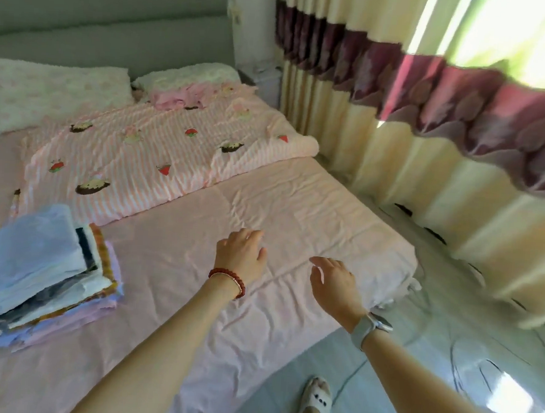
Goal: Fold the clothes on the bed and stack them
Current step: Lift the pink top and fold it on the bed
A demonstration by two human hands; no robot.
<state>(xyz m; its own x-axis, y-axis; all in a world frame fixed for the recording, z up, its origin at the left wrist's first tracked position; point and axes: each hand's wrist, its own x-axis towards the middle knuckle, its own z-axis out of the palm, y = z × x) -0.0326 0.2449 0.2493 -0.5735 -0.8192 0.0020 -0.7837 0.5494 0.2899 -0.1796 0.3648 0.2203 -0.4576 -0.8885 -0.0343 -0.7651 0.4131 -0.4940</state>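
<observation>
Fingers of our left hand [241,254] are straight and loosely spread, palm down, just over the pink sheet [172,264] near the middle of the bed; whether the tips actually touch the cloth we cannot tell. Our right hand [335,285] reaches out beside it, closer to the bed's corner, its fingers relaxed and slightly bent, the thumb apart from the rest, and it holds nothing. Neither hand grips any cloth. A red bead bracelet [228,282] circles our left wrist, and a pale watch [370,327] sits on the right one. The folded clothes [42,275] lie in a stack on the sheet well to the left of our hands, a light blue piece on top, with dark, white, orange-patterned and lilac layers showing along the stack's edges below it. Beyond our hands a striped pink quilt [159,154] printed with strawberries lies rumpled across the bed, and behind it two white pillows [54,94] rest against the grey headboard [110,21]. To the right hangs a cream curtain [426,171] with a dark red band, brightly lit from behind. One slippered foot [315,400] stands on the pale floor [446,370] beside the bed.
</observation>
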